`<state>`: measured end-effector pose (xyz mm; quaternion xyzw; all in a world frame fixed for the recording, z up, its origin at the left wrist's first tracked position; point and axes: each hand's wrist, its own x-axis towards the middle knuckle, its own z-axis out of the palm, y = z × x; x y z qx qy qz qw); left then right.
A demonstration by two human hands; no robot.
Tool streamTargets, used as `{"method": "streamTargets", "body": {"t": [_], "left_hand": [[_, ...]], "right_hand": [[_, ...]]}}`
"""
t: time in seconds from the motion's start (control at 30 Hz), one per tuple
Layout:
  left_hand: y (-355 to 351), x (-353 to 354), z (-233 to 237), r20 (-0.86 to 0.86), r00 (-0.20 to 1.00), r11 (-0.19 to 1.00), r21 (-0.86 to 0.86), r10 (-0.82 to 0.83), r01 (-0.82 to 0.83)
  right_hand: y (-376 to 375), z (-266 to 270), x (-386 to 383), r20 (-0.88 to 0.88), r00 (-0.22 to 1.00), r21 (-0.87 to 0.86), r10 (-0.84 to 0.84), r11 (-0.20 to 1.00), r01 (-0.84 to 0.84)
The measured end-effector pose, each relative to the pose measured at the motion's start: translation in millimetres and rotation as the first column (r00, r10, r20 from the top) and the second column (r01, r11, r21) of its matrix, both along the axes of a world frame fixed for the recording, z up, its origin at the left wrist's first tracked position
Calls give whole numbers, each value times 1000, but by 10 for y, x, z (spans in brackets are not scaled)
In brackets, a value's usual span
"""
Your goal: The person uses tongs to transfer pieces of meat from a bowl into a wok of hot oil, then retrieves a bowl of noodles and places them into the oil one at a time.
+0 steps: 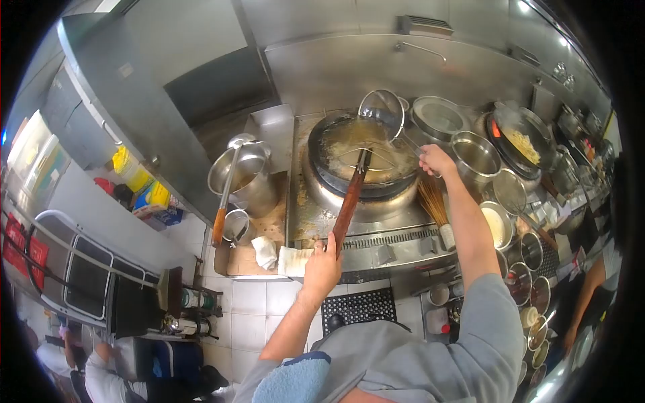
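Observation:
My left hand [323, 269] is closed round the wooden handle of a skimmer [351, 200]. The skimmer's metal end reaches into a wok [322, 156] of brownish liquid, which partly hides it. Thin metal braces show at the surface. My right hand [437, 162] grips the thin metal handle of a round strainer [381, 111]. This strainer is tilted over the far side of the wok, rim raised, its bowl dark inside. Just below my right hand a bamboo wok brush [433, 201] leans against the stove.
To the left stand a tall steel pot [248, 181] with a ladle [227, 191] across it and a crumpled white cloth [265, 252]. On the right are a steel pot [476, 153], a second wok [521, 144] with pale food, and several containers. Other people are at both edges.

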<state>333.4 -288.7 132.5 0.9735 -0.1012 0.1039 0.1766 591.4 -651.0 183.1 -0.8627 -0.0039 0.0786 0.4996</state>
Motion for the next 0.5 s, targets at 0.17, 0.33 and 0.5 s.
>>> {"method": "streamTargets", "body": {"t": [0.17,0.33,0.5], "left_hand": [[8,-100,-61,-75,997,991,-135,-4,-6],[20,-93,-115,-30,999,978,-206,-31,24],[50,-72,-81,39,997,974,-214,-62,69]], "right_hand": [[216,31,213,35,996,128,81,988,-85],[658,121,229,-33,995,226,95,970,-85],[1248,232,-61,-98,992,235,75,971,-51]]}}
